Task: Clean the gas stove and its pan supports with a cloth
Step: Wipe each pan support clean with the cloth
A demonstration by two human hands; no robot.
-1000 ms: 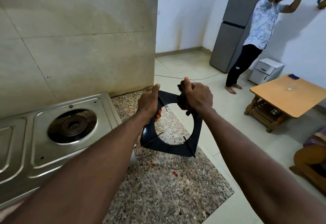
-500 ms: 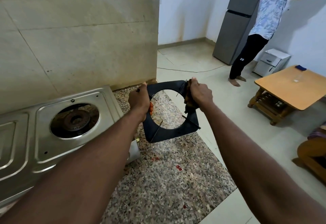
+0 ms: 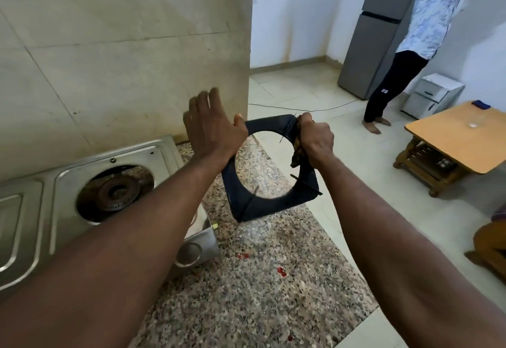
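Black, the pan support (image 3: 269, 199) is held above the desk (image 3: 260, 279), right of the stove (image 3: 90, 191). It is gripped with a cloth (image 3: 297, 150) by the right hand (image 3: 315, 139); the left hand (image 3: 212, 125) is spread wide.

The gas stove (image 3: 54, 197) sits on the tabletop (image 3: 260, 279) at the left, against the far wall (image 3: 123, 46). The pan support (image 3: 271, 167) is held above the tabletop, right of the stove, between the left hand (image 3: 213, 125) and right hand (image 3: 316, 139). The cloth (image 3: 297, 150) lies under the right hand's grip, against the support's right edge.
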